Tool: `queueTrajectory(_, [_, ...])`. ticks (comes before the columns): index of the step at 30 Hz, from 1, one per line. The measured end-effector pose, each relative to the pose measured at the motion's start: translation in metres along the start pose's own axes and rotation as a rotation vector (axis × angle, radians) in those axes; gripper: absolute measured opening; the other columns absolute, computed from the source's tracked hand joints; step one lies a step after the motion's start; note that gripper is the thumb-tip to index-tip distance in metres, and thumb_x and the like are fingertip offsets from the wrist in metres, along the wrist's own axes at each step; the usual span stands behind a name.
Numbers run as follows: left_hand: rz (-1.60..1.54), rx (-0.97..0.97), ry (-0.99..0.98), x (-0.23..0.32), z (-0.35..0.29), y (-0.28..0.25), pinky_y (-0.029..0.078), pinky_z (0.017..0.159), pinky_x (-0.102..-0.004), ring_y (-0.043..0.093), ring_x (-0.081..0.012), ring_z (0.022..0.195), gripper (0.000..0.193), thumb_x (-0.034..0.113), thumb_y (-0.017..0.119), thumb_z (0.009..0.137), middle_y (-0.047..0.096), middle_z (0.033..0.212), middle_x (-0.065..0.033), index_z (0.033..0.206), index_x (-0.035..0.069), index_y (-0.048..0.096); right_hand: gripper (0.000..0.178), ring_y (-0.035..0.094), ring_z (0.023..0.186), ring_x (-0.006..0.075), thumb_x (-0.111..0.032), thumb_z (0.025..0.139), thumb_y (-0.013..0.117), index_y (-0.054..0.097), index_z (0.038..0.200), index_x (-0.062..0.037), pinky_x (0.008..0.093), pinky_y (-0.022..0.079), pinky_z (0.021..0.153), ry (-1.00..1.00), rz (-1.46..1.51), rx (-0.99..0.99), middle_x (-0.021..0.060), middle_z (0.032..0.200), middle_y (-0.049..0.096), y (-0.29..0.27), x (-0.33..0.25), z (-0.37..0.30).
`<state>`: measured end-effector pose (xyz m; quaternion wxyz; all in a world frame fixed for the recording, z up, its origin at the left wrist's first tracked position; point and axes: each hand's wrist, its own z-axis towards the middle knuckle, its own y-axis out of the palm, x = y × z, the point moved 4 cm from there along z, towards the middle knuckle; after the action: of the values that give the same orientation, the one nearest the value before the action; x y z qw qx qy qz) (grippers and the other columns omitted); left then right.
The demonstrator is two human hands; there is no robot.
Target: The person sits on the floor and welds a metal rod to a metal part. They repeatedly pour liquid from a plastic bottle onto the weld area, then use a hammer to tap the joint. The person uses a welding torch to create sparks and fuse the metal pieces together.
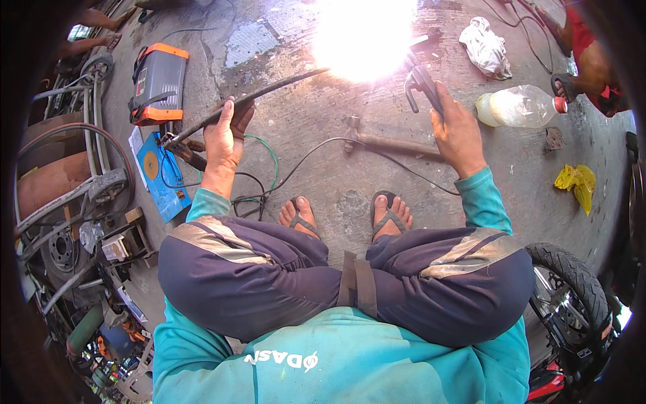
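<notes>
My left hand (225, 138) is closed around a long dark metal bar (269, 89), which slants up to the right into a dazzling welding glare (363, 37). The glare hides the bar's far end. My right hand (460, 135) grips an electrode holder (424, 84), its jaws pointing at the bright spot; the electrode tip is lost in the light. Under my right hand lies a hammer (397, 144) on the concrete, its handle end close to my wrist. A blue panel (161, 178) lies below the bar's near end, by my left wrist.
An orange-and-grey welding machine (161, 84) stands at left, cables (296, 161) trailing near my sandalled feet. Right: a large plastic bottle (517, 106), white cloth (486, 48), yellow plastic (577, 186), another person's foot (564, 86) and a motorcycle wheel (572, 286). Metal frames (94, 128) crowd the left.
</notes>
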<state>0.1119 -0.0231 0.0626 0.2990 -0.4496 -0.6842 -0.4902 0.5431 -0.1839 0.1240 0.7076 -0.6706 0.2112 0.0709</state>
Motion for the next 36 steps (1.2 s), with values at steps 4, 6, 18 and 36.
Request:
queueTrajectory(4, [0.000,-0.001,0.000,-0.002,0.002,0.000,0.064,0.096,-0.0454,0.073,-0.0348,0.108,0.022,0.011,0.068,0.100,0.073,0.116,-0.0207,0.118,-0.002,0.066,0.058,0.066,0.095,0.0407,-0.018,0.096,0.062,0.045,0.151,-0.0147,0.0526,0.053,0.081,0.001,-0.017,0.015,0.0205,0.102,0.067,0.003,0.005,0.000])
queueTrajectory(6, [0.000,-0.014,-0.003,-0.002,0.002,0.000,0.064,0.096,-0.0454,0.073,-0.0350,0.108,0.022,0.011,0.068,0.100,0.073,0.116,-0.0207,0.118,-0.002,0.066,0.060,0.066,0.095,0.0406,-0.019,0.097,0.062,0.043,0.154,-0.0143,0.0525,0.053,0.081,0.002,-0.022,0.017,0.0208,0.102,0.066,0.005,0.009,-0.001])
queueTrajectory(18, [0.016,-0.032,0.010,-0.009,0.007,-0.009,0.063,0.097,-0.0468,0.073,-0.0355,0.109,0.025,0.016,0.065,0.104,0.073,0.115,-0.0219,0.119,-0.003,0.065,0.060,0.065,0.094,0.0444,-0.018,0.097,0.062,0.044,0.153,-0.0057,0.0531,0.051,0.084,-0.066,0.077,0.111,0.0249,0.106,0.066,0.002,0.011,-0.001])
queueTrajectory(36, [0.026,-0.020,0.000,-0.009,0.005,-0.008,0.062,0.097,-0.0465,0.072,-0.0374,0.110,0.026,0.017,0.063,0.105,0.072,0.115,-0.0242,0.119,-0.005,0.063,0.060,0.067,0.091,0.0426,-0.020,0.097,0.063,0.045,0.153,-0.0097,0.0537,0.053,0.079,-0.010,0.024,0.032,0.0227,0.100,0.066,0.009,0.011,0.004])
